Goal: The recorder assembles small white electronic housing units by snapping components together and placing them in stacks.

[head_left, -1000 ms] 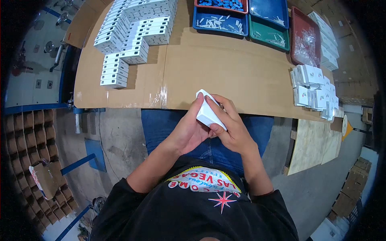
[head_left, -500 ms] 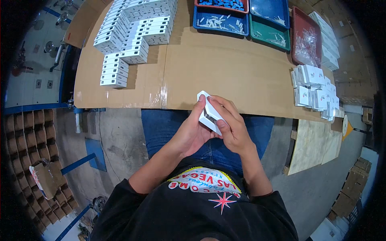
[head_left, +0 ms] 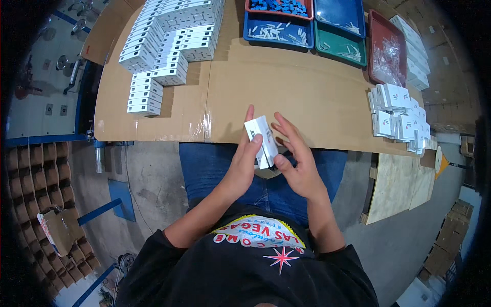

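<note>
A small white carton (head_left: 264, 139) is held tilted over my lap, just off the table's near edge. My left hand (head_left: 239, 171) is closed on it, with the thumb across its front face and the fingers behind. On its other side is my right hand (head_left: 303, 173), fingers stretched apart, its thumb close to the carton's lower right edge. Whether that thumb touches the carton I cannot tell. What the carton contains, if anything, is hidden.
Stacked white boxes (head_left: 146, 94) stand at the table's far left. Blue, green and red trays (head_left: 279, 45) of small blue and white pieces line the far side. Flat white cartons (head_left: 401, 115) lie piled at the right, near a red tray of clear bags (head_left: 387, 61).
The carton has turned more upright, and its open-looking side no longer shows. My right hand has loosened from it and spread its fingers; the left keeps hold.
</note>
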Available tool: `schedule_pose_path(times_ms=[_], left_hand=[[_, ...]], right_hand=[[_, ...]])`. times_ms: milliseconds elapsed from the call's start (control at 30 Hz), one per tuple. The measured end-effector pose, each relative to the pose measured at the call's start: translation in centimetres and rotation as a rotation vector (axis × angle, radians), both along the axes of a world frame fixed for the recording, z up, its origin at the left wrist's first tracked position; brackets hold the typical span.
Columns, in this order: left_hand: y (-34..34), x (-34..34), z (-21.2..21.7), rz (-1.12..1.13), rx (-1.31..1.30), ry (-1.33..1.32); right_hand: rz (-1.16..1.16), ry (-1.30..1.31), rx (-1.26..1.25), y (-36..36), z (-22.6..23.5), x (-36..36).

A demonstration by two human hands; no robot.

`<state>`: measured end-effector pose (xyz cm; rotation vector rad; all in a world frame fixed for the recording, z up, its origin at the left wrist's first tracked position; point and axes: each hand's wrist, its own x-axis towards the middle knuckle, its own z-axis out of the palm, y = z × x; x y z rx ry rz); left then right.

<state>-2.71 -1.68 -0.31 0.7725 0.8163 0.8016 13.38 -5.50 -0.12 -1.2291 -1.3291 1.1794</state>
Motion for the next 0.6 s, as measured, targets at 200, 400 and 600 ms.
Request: schedule_pose_path(times_ms=[200,400,600], left_hand=[[0.1,-0.5,0.1,-0.023,0.373,0.044],[-0.1,-0.2,-1.4,0.044,0.454,0.094],[-0.3,-0.4,-2.6,0.089,0.479,0.149]], right_hand=[[0.085,-0.027,-0.019,0.5,2.1,-0.6],[0.091,-0.185,0.089,0.7,1.8,-1.0],[0.102,-0.342,0.274,0.5,1.0,-1.3]])
